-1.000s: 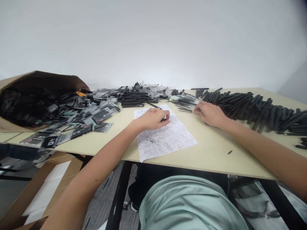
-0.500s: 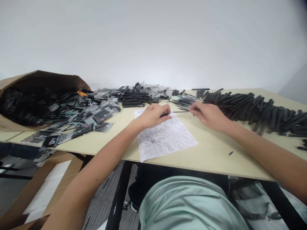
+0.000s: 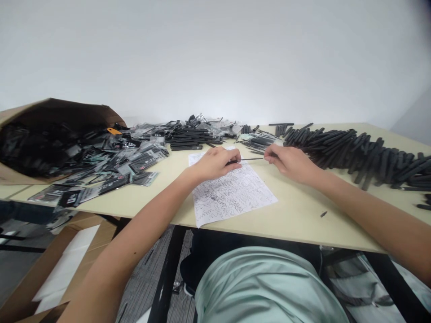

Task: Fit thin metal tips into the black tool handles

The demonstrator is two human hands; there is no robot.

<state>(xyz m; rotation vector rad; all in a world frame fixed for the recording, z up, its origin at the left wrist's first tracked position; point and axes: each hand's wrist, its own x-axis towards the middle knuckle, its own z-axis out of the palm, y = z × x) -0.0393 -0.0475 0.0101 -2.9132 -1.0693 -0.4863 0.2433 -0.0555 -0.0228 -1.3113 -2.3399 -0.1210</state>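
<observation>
Above a sheet of paper (image 3: 232,193) covered in dark scribbles, my left hand (image 3: 217,162) is closed around a black pen barrel (image 3: 233,162), mostly hidden by the fingers. A thin dark pen refill (image 3: 253,159) runs from that barrel to my right hand (image 3: 286,162), whose thumb and fingers pinch its far end. Whether the refill sits inside the barrel cannot be made out. Just behind the hands lies a bundle of thin refills (image 3: 257,141). A small dark pen tip or cap (image 3: 323,214) rests alone on the table near my right forearm.
A long heap of black pens (image 3: 357,150) covers the right side of the table (image 3: 296,211). Packaged items (image 3: 144,159) spill from a tipped cardboard box (image 3: 20,177) at left. Black pens (image 3: 190,137) are piled at the back. An open carton (image 3: 54,269) stands below.
My right hand has shifted slightly left, closer to my left hand, so a little less of the refill shows between them. Both hands keep their hold.
</observation>
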